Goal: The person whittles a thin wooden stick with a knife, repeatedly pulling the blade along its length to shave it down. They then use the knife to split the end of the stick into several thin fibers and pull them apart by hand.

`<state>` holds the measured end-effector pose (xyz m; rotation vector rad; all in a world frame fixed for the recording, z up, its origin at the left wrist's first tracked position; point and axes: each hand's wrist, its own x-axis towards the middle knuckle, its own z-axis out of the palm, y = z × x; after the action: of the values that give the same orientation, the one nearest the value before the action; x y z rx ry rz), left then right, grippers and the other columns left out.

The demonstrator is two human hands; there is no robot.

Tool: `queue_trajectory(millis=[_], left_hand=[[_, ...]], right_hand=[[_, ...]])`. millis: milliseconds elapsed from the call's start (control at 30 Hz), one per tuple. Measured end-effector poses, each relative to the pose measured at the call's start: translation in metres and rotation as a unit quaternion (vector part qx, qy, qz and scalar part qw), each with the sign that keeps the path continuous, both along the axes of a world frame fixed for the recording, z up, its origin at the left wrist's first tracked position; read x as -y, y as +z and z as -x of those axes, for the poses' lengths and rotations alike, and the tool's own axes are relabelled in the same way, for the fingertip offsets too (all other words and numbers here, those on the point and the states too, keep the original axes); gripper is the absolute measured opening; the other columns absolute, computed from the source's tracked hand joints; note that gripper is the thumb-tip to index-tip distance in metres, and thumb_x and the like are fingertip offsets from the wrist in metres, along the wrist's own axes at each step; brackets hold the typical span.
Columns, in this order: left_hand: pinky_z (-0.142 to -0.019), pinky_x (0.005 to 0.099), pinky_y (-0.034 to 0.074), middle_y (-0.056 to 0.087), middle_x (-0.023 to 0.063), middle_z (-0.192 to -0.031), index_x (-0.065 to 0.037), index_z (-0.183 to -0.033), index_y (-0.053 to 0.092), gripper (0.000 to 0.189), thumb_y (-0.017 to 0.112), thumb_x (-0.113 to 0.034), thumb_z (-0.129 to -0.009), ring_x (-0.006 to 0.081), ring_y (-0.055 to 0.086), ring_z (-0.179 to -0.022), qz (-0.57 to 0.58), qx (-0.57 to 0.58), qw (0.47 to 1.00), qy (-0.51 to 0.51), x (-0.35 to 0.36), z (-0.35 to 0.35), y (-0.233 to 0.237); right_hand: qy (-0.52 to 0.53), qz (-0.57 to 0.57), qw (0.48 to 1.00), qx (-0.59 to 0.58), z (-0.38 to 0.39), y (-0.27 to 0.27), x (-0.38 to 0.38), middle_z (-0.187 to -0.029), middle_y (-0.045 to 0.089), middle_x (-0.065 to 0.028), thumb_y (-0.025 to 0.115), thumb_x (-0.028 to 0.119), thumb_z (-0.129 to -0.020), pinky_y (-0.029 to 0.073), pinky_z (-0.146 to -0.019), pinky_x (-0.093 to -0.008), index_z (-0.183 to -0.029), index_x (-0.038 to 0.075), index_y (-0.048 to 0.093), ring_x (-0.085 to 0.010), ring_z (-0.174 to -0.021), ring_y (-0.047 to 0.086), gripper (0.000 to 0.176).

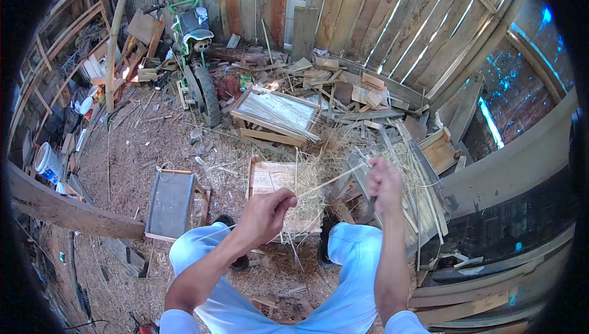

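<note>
A thin pale strip (334,180) is stretched between my two hands, above a low wooden stool (273,177) strewn with shavings. My left hand (268,212) is closed in a pinch on the strip's left end. Higher and to the right, my right hand (385,185) is closed in a fist near the other end. A dark handle-like thing shows just below the right fist; what it is cannot be made out. Long split strips (408,180) lie in a pile on a board right of my right hand.
At left stands a low table with a dark top (170,202). A framed tray (276,113) holds thin strips. Behind are a small motorbike (199,76) and scrap wood (368,92). A white bucket (48,161) sits far left, and a wooden beam (509,168) crosses at right.
</note>
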<state>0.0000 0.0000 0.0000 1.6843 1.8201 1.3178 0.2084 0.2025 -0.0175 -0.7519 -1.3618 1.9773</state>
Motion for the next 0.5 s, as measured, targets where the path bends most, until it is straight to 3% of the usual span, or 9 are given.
queue_trajectory(millis=[67, 100, 267, 300, 367, 500], left_hand=[[-0.049, 0.0321, 0.040, 0.056, 0.0127, -0.060, -0.002, -0.091, 0.062, 0.011, 0.056, -0.011, -0.090, 0.0161, 0.052, -0.050, 0.118, 0.048, 0.991, 0.029, 0.000, 0.004, 0.003], [-0.049, 0.0321, 0.040, 0.056, 0.0127, -0.060, -0.002, -0.091, 0.062, 0.011, 0.056, -0.011, -0.090, 0.0161, 0.052, -0.050, 0.127, 0.032, 0.991, 0.034, 0.006, 0.014, 0.009], [-0.049, 0.0306, 0.039, 0.055, 0.0109, -0.060, -0.003, -0.091, 0.062, 0.014, 0.052, -0.012, -0.092, 0.0142, 0.048, -0.049, 0.124, 0.068, 0.989, 0.029, -0.006, 0.008, 0.003], [-0.049, 0.0306, 0.039, 0.055, 0.0109, -0.060, -0.003, -0.091, 0.062, 0.014, 0.052, -0.012, -0.092, 0.0142, 0.048, -0.049, 0.125, 0.068, 0.989, 0.027, -0.007, 0.006, 0.002], [-0.050, 0.0314, 0.040, 0.056, 0.0097, -0.061, -0.003, -0.090, 0.062, 0.015, 0.052, -0.014, -0.093, 0.0145, 0.048, -0.050, 0.119, 0.058, 0.991, 0.016, -0.010, 0.002, 0.002], [-0.047, 0.0343, 0.037, 0.055, 0.0137, -0.058, -0.001, -0.089, 0.061, 0.014, 0.052, -0.012, -0.092, 0.0221, 0.049, -0.046, 0.057, 0.061, 0.996, -0.003, -0.011, -0.002, 0.000]], right_hand=[[-0.124, -0.011, 0.992, -0.034, -0.008, 0.005, -0.010, -0.062, 0.035, 0.0074, 0.050, 0.035, -0.096, 0.020, -0.037, -0.0167, -0.119, 0.004, 0.052, -0.0007, -0.045, 0.029, 0.039], [-0.122, 0.002, 0.991, -0.049, 0.004, -0.001, 0.002, -0.062, 0.035, 0.0074, 0.050, 0.035, -0.096, 0.020, -0.037, -0.0167, -0.119, 0.004, 0.052, -0.0007, -0.045, 0.029, 0.039], [0.097, 0.031, 0.995, -0.019, 0.029, 0.012, 0.050, -0.064, 0.039, 0.0051, 0.048, 0.028, -0.098, 0.023, -0.040, -0.0169, -0.132, 0.005, 0.042, -0.0012, -0.047, 0.031, 0.042], [0.094, 0.031, 0.995, -0.019, 0.036, 0.010, 0.059, -0.064, 0.039, 0.0051, 0.048, 0.028, -0.098, 0.023, -0.040, -0.0169, -0.132, 0.005, 0.042, -0.0012, -0.047, 0.031, 0.042], [0.203, 0.054, 0.978, -0.008, 0.047, 0.009, 0.071, -0.064, 0.039, 0.0047, 0.047, 0.026, -0.098, 0.024, -0.042, -0.0173, -0.131, 0.005, 0.043, -0.0015, -0.049, 0.031, 0.039], [0.223, 0.053, 0.973, 0.000, 0.052, 0.006, 0.069, -0.064, 0.038, 0.0054, 0.046, 0.026, -0.099, 0.024, -0.044, -0.0174, -0.126, 0.003, 0.048, -0.0016, -0.050, 0.031, 0.036]])
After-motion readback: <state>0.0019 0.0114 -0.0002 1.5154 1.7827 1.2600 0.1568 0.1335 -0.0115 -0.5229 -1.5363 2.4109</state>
